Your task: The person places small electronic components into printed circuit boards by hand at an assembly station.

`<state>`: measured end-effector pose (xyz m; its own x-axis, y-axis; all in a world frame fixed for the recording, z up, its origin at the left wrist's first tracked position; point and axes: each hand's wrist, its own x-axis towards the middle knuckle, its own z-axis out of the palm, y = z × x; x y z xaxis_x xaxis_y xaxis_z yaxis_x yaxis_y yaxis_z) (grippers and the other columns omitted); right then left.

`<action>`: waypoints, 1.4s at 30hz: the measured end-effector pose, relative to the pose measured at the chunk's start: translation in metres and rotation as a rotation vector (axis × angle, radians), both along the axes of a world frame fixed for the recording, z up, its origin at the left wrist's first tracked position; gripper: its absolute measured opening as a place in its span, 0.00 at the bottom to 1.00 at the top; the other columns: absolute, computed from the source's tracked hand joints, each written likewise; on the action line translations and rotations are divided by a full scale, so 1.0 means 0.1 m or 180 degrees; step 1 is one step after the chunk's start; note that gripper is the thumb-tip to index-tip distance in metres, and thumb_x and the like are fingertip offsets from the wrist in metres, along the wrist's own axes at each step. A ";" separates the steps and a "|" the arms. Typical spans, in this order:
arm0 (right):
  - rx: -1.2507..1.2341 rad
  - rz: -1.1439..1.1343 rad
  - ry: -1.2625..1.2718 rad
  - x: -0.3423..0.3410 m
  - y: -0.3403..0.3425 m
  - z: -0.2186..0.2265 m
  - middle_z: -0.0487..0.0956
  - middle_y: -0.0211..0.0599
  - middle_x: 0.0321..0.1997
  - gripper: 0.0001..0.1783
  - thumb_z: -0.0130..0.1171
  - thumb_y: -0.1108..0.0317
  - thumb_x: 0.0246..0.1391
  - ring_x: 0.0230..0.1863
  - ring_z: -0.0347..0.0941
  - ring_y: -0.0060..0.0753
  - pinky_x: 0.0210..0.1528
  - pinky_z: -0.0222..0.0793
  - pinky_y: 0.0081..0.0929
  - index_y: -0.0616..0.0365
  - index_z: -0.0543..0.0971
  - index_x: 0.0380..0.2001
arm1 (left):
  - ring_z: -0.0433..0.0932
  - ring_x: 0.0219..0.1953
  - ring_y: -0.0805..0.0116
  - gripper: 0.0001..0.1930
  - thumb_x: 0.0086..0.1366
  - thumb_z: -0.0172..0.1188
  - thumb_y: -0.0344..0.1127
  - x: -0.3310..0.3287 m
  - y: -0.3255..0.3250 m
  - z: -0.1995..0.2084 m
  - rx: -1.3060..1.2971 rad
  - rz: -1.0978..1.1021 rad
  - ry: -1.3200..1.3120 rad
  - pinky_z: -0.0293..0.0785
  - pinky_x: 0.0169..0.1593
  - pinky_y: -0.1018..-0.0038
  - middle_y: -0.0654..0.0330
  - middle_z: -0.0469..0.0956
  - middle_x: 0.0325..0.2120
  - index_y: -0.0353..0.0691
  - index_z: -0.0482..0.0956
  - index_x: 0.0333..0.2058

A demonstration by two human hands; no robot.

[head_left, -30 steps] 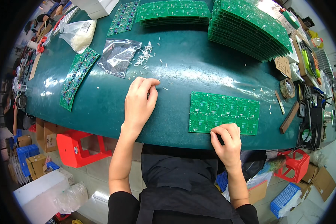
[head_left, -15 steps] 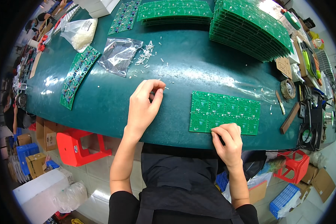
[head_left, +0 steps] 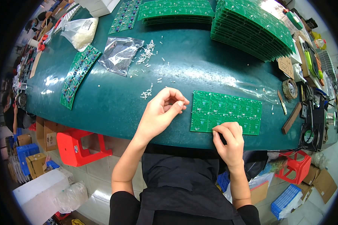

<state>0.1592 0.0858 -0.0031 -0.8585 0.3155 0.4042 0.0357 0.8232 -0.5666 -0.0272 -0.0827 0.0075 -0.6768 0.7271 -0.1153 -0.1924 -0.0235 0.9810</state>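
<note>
Green circuit panel [head_left: 226, 108], touched by right hand [head_left: 231, 145], could be skewed if bumped by left hand [head_left: 157, 117]; both hands' fingers [head_left: 173, 93] are bunched, contents indiscernible.

sleeves [head_left: 125, 207]: black, short | apron [head_left: 180, 183]: black, creased cloth | forearms [head_left: 130, 160]: bare | fingers [head_left: 172, 92]: bare, ungloved

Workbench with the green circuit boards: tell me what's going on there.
A person works bare-handed at a green-topped workbench. The right hand is at the near edge of a green circuit-board panel. The left hand, fingers curled, is just off the panel's left side; whether it holds anything can't be made out. Small pale parts lie loose farther left, some beside a silvery plastic bag, and stacked panels stand at the far side.
</note>
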 end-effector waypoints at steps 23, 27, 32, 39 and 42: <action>-0.0992 0.0102 0.0519 0.03 0.07 0.35 0.79 0.39 0.37 0.14 0.71 0.80 0.47 0.37 0.77 0.34 0.37 0.74 0.28 0.61 0.84 0.39 | 0.78 0.33 0.77 0.10 0.63 0.68 0.27 0.46 0.39 0.12 0.0483 -0.0846 -0.1255 0.75 0.40 0.79 0.64 0.79 0.30 0.40 0.75 0.40; -0.1503 0.0161 0.0459 0.10 0.14 0.31 0.80 0.38 0.35 0.10 0.70 0.79 0.48 0.37 0.77 0.34 0.40 0.73 0.28 0.62 0.84 0.36 | 0.77 0.33 0.78 0.11 0.63 0.69 0.29 0.50 0.45 0.13 0.0483 -0.1071 -0.1289 0.75 0.41 0.79 0.66 0.77 0.30 0.39 0.76 0.41; -0.1265 -0.0585 0.0217 0.20 0.25 0.25 0.79 0.36 0.33 0.06 0.69 0.79 0.47 0.38 0.75 0.34 0.42 0.70 0.29 0.59 0.82 0.29 | 0.78 0.37 0.77 0.09 0.66 0.66 0.29 0.54 0.44 0.12 -0.0010 -0.0869 -0.0289 0.77 0.45 0.77 0.64 0.78 0.33 0.36 0.77 0.42; -0.0124 -0.0549 0.0092 0.29 0.30 0.00 0.77 0.31 0.32 0.08 0.71 0.76 0.46 0.37 0.73 0.36 0.41 0.63 0.33 0.54 0.82 0.30 | 0.81 0.39 0.71 0.07 0.66 0.64 0.29 0.53 0.54 0.08 -0.0352 -0.0847 0.1202 0.78 0.44 0.74 0.60 0.80 0.36 0.35 0.79 0.41; -0.0120 -0.0485 0.0084 0.30 0.31 0.00 0.77 0.31 0.32 0.08 0.71 0.76 0.45 0.37 0.73 0.36 0.41 0.63 0.33 0.54 0.82 0.29 | 0.82 0.37 0.67 0.07 0.65 0.64 0.29 0.55 0.58 0.02 -0.0425 -0.0875 0.1565 0.79 0.41 0.73 0.58 0.80 0.36 0.36 0.79 0.41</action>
<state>0.1891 0.1163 -0.0027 -0.7887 0.4567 0.4115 0.1432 0.7875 -0.5995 0.0283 -0.0243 0.0093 -0.4624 0.8845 0.0620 0.3052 0.0931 0.9477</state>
